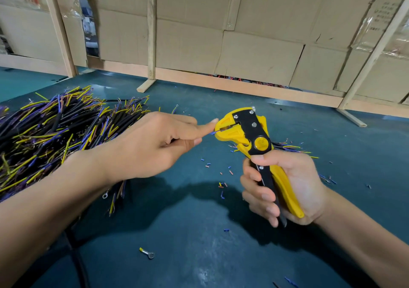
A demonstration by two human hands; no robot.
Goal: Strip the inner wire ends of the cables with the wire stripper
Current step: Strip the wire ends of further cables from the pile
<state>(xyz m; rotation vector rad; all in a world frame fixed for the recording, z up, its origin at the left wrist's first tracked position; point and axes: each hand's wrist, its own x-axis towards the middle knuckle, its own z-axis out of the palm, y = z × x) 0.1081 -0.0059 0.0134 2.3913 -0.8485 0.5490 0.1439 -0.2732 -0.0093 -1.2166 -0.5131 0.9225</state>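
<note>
My right hand (285, 188) grips the handles of a yellow and black wire stripper (254, 137), its jaws pointing left. My left hand (159, 141) pinches a thin inner wire (213, 133) between thumb and forefinger, and the wire's blue tip sits in the stripper's jaws. The cable behind that wire is hidden under my left hand. A big heap of black cables (51, 132) with yellow, blue and brown inner wires lies at the left on the teal table (199, 232).
Small cut bits of insulation (221, 177) are scattered on the table between my hands. A ring terminal (147, 253) lies near the front. A few more cables (290, 147) lie behind my right hand. Cardboard panels in wooden frames (221, 44) close off the back.
</note>
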